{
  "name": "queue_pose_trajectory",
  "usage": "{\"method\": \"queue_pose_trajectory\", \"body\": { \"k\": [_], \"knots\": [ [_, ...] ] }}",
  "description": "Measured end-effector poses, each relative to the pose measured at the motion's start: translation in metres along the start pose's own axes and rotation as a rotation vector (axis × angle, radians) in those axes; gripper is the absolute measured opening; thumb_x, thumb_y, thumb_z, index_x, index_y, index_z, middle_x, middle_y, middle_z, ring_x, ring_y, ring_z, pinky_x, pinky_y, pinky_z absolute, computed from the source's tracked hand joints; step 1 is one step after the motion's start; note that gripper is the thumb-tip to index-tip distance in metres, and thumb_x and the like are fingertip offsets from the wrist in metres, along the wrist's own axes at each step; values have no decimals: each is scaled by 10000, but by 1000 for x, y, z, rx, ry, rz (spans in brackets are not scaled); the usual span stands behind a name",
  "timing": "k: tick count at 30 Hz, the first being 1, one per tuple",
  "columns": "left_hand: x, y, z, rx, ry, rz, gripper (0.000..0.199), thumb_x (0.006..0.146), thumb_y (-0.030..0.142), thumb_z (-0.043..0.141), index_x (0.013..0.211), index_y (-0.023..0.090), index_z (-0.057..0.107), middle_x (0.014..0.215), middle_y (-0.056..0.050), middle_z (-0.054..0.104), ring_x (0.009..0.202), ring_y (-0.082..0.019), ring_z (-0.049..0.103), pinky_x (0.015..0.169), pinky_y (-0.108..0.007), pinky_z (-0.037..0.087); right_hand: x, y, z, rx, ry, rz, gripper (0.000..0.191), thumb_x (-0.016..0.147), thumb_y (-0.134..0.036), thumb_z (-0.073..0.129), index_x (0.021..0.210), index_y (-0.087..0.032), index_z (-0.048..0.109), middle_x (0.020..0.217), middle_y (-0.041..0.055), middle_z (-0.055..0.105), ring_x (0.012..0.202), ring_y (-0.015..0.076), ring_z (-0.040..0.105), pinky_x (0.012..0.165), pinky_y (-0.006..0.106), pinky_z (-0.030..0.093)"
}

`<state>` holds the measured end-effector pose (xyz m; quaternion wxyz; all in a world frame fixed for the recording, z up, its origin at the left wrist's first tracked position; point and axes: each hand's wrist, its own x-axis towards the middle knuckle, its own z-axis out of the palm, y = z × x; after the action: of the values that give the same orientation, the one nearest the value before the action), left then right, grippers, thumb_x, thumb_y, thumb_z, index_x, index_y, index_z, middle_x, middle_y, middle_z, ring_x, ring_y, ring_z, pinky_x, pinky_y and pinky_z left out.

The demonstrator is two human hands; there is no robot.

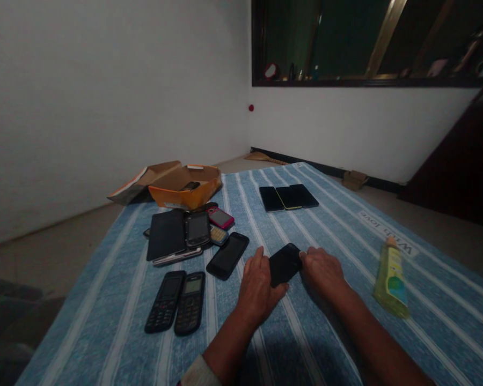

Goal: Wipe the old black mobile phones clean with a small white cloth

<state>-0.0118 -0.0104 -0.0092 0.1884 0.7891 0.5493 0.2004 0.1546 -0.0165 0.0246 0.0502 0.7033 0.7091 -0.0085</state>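
Note:
A black smartphone [284, 265] is held between my two hands, low over the striped cloth. My left hand [256, 283] grips its left side, with the thumb along the near edge and the fingers at the far-left side. At the upper right corner, the curled fingers of my right hand [322, 271] close on the edge; their undersides are hidden. Just left of my left hand lies another black smartphone [227, 256]. Two keypad phones, one darker [166, 301] and one with a grey screen [190, 303], lie side by side nearer me.
Tablet-like black device [166, 234], touch phone [198, 229], pink phone [221, 217] and blue keypad phone [218, 235] form a pile. Behind it stands an open orange box [185, 195]. Several dark phones [288, 198] lie farther back. A yellow-green bottle [391, 281] lies right.

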Motion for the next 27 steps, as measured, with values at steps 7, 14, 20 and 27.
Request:
{"method": "queue_pose_trajectory", "body": {
  "k": [7, 14, 20, 27],
  "knots": [
    [0, 2, -1, -12, 7, -2, 507, 684, 255, 729, 1114, 82, 525, 1472, -245, 368, 1358, -388, 365, 1119, -504, 325, -4, -2, 2, -23, 22, 13, 329, 925, -87, 356, 1033, -136, 662, 951, 150, 653, 958, 256, 615, 682, 295, 418],
    [0, 2, -1, -4, -6, 1, 502, 690, 265, 726, 1116, 92, 523, 1476, -231, 367, 1356, -373, 372, 1123, -486, 317, -6, 0, -2, -32, -27, 13, 342, 903, -68, 368, 1038, -138, 674, 980, 153, 660, 969, 252, 622, 687, 292, 428],
    [0, 1, 0, -3, -14, -12, 514, 695, 277, 713, 1132, 95, 515, 1492, -222, 346, 1363, -376, 357, 1123, -489, 311, -8, 2, -2, -32, -43, 4, 349, 919, -93, 357, 1036, -154, 680, 978, 143, 667, 973, 246, 627, 688, 287, 428],
    [0, -1, 1, -24, 14, 11, 501, 689, 277, 710, 1120, 111, 515, 1481, -218, 368, 1343, -385, 385, 1102, -528, 336, -7, 1, -3, -21, -39, 37, 335, 910, -97, 381, 1068, -159, 670, 1000, 136, 663, 977, 228, 621, 705, 277, 428]
  ]
}}
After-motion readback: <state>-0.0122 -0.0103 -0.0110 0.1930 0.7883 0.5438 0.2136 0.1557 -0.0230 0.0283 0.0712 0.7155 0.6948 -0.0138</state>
